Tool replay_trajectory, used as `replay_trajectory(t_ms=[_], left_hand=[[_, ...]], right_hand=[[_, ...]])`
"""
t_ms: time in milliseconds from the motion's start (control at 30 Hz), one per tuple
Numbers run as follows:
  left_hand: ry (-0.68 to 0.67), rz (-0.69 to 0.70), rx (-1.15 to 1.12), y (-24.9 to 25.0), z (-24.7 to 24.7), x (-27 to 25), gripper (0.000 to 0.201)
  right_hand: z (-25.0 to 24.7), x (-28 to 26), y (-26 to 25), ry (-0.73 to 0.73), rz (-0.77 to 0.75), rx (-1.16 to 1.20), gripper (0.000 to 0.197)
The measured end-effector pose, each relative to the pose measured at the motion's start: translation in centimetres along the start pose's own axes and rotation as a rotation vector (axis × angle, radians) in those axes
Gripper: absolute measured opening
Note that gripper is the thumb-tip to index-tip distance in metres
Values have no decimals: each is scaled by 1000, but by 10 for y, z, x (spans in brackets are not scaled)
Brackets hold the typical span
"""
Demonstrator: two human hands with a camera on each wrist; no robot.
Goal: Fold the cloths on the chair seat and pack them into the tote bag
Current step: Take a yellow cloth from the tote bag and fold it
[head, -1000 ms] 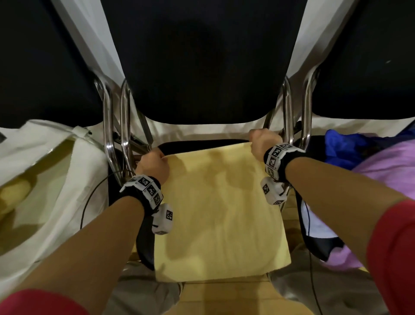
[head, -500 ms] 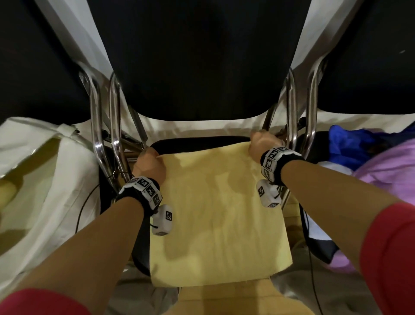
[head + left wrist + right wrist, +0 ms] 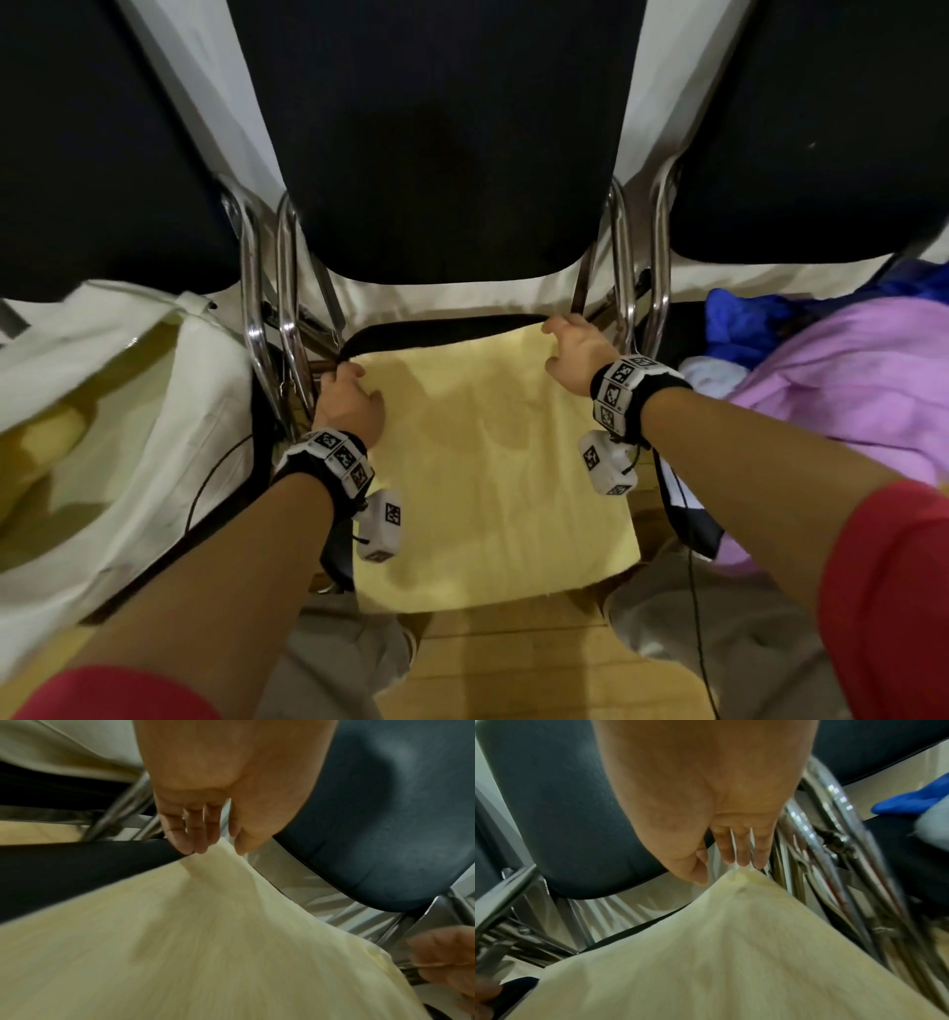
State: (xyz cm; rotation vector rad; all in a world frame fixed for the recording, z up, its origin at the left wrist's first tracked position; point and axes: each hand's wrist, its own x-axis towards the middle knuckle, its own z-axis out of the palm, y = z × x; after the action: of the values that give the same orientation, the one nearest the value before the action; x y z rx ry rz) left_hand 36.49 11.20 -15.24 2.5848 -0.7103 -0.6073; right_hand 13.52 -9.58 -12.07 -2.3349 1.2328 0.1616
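Both hands, left hand (image 3: 350, 398) and right hand (image 3: 577, 352), pinch the pale yellow square cloth (image 3: 493, 478) by its upper corners; the loose fingertip hold could slip mid-fold.

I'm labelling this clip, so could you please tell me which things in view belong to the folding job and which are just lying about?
Part of the job:
- yellow cloth, spread on the chair seat
- left hand and right hand, one at each far corner
- tote bag, open, left of the chair

Lying about:
- neighbouring chair backs
- black cable
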Motion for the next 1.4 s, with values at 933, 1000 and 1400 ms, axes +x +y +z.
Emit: replay_trajectory(t_ms=[933,1000,1400], left_hand=[[-209,-597,-576,-110,43,-187,5],[-203,-634,-643,-111,43,-187,9],[-351,-636,-684,-119,54,-196,8]], right_hand=[[101,-193,94,-218,501,682,54],[102,-195,93,-212,528,725,48],[110,-202,101,-94,580,824,9]])
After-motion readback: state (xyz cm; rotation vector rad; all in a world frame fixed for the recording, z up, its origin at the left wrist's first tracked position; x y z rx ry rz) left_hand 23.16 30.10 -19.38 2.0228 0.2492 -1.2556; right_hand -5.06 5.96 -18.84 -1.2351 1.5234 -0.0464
